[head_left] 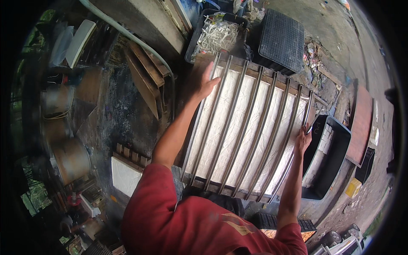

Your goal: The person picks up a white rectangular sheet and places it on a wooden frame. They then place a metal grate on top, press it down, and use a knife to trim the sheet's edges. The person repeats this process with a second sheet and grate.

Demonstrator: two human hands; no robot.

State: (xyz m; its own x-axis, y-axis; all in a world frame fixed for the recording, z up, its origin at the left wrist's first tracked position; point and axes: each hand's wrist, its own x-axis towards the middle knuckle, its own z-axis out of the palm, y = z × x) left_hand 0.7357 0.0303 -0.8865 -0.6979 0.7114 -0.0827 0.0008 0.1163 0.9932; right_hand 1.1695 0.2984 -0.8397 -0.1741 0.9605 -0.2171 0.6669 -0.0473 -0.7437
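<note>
A rectangular frame [263, 79] with several long parallel metal bars lies in front of me, tilted in the view. Under the bars is a white, wrinkled sheet [246, 123]. My left hand [206, 83] grips the frame's far left corner, its thumb over the edge and some fingers hidden. At the right edge, my right hand [302, 140] is closed round a thin, pointed metal tool [313, 123], whose exact kind I cannot make out. That hand is beside the outermost bar.
A black bin [335, 165] with white blocks stands to the right. Beyond the frame are a tray of pale strips [219, 36] and an upturned black crate [282, 40]. Wooden boards [144, 76] and a white slab [125, 175] are on the left.
</note>
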